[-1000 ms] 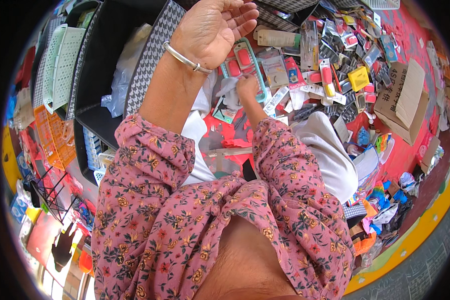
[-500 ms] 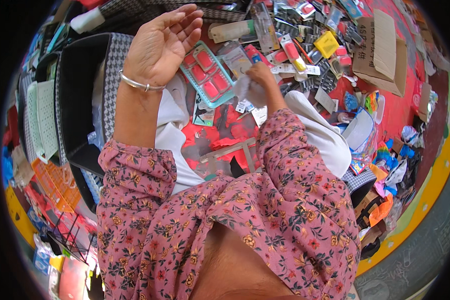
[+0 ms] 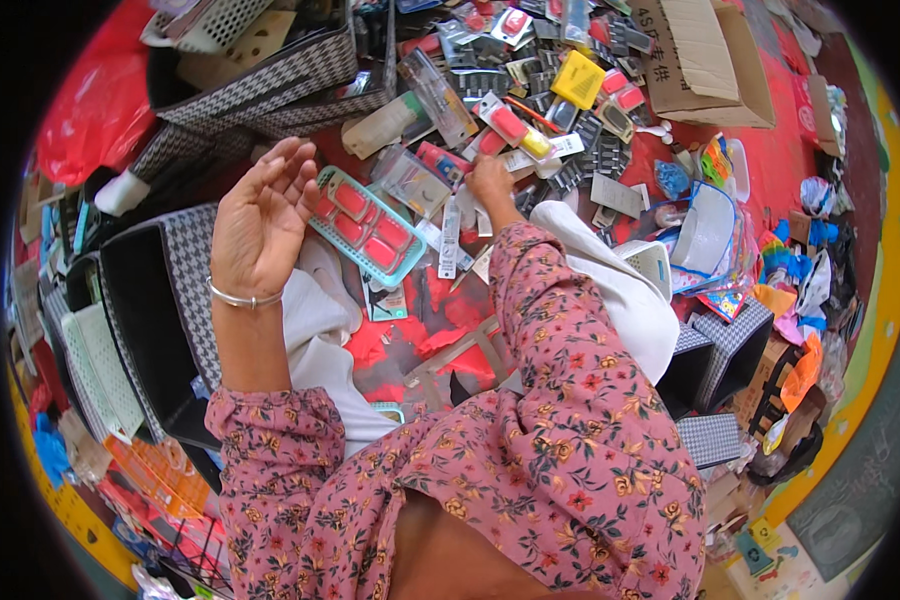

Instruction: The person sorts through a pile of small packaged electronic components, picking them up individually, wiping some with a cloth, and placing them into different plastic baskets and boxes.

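Observation:
My left hand [image 3: 265, 220] is raised palm up, its fingers loosely curled and apart, with nothing in it. Beside its fingertips lies a mint-green plastic basket [image 3: 410, 268] of red and clear packs [image 3: 350, 200]. My right hand [image 3: 492, 188] reaches down into a heap of small packaged goods. Its fingers point away and are hidden, so whether it grips anything does not show. Close to it are a pink package [image 3: 445, 163], a clear flat pack [image 3: 410, 180], a white label strip [image 3: 450, 236] and a red-and-yellow blister pack [image 3: 516, 128].
An open cardboard box [image 3: 760, 95] stands at the far right. Black checked storage bins [image 3: 160, 310] line the left, with a red plastic bag [image 3: 100, 100] beyond. A yellow box [image 3: 577, 80] tops the heap. Colourful wrappers [image 3: 785, 270] are piled on the right.
The view has shifted, so the scene sits differently. The greyish translucent piece under my right hand no longer shows there, and that hand now reaches into the heap. My left hand stays raised and open.

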The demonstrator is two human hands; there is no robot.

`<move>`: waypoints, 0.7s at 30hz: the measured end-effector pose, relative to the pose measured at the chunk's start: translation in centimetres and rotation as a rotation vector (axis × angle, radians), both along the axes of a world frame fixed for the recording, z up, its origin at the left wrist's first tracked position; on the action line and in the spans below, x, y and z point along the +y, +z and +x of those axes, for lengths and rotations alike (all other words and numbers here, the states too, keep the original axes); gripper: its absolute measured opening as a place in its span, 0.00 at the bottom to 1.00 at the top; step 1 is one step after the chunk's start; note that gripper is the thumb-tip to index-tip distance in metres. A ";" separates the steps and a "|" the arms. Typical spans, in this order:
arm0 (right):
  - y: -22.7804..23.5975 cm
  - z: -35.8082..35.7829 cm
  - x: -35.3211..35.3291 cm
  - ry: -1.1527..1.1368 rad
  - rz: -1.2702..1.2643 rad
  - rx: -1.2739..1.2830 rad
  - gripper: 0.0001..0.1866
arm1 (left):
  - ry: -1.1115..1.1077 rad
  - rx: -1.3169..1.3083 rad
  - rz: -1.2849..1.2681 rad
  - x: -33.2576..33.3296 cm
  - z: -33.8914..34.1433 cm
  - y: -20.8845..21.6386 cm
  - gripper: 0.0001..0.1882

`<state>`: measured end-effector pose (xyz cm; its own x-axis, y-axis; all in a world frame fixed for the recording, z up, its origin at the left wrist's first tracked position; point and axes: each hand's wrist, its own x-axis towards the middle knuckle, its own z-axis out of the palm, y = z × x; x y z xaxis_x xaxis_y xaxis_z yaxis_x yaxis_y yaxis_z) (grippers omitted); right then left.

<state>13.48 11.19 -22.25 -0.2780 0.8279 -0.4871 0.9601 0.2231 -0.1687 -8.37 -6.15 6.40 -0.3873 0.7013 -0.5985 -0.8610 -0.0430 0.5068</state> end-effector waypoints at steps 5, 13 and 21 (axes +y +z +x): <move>0.5 1.6 1.3 0.087 -0.029 0.062 0.10 | -0.003 0.006 -0.021 0.7 0.7 0.3 0.14; 0.3 5.7 3.3 -0.048 -0.028 0.496 0.10 | -0.048 -0.030 0.021 1.4 0.5 -0.5 0.14; -0.2 6.4 2.8 -0.368 -0.416 0.668 0.07 | -0.032 0.031 0.024 0.7 0.6 -0.1 0.14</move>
